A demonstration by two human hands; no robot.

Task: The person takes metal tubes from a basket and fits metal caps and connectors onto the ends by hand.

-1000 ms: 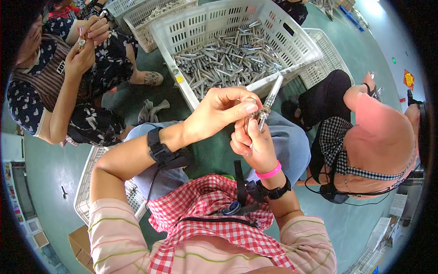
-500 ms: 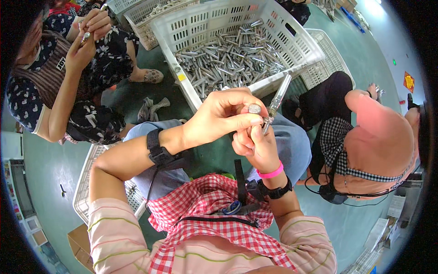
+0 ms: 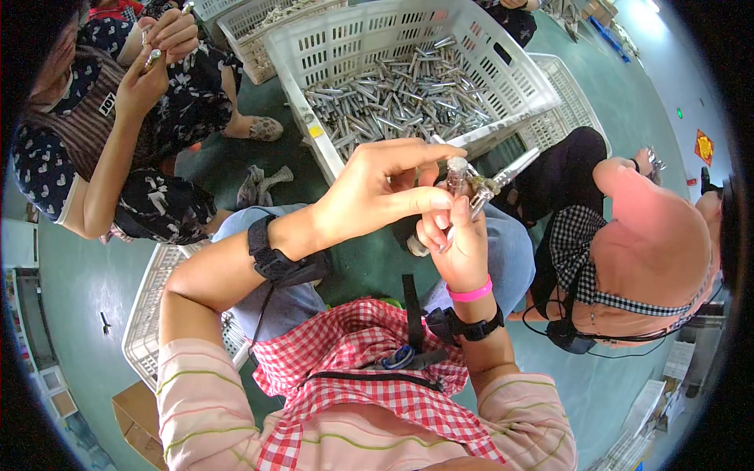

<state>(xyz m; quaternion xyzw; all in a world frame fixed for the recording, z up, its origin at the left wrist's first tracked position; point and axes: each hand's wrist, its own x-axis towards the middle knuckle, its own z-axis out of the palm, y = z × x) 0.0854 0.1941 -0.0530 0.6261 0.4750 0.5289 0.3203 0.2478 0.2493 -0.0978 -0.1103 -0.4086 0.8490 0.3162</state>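
Observation:
My right hand point(image 3: 461, 255), with a pink band at its wrist, is closed around several slim clear and silvery tubes. One long tube point(image 3: 516, 166) sticks out beyond its fingers to the upper right. From the left, my left hand point(image 3: 385, 184) reaches across to the same bunch. Its thumb and forefinger are around a short clear tube point(image 3: 455, 177) with a round, pale end. Where my fingertips meet, the tubes overlap, and their lower ends are partly hidden. Beyond my hands stands a white slatted crate point(image 3: 514, 122) holding many similar silvery tubes point(image 3: 400, 94).
A co-worker at the left holds small shiny pieces in both hands point(image 3: 161, 47). Another person in a peach cap point(image 3: 656, 243) sits close at my right. A white basket point(image 3: 149, 314) stands by my left knee, with a cardboard box point(image 3: 133, 420) behind it.
The long tube in my right hand has tipped from nearly upright toward the right. My left forefinger has stretched out, and the round-ended tube has moved slightly right and up.

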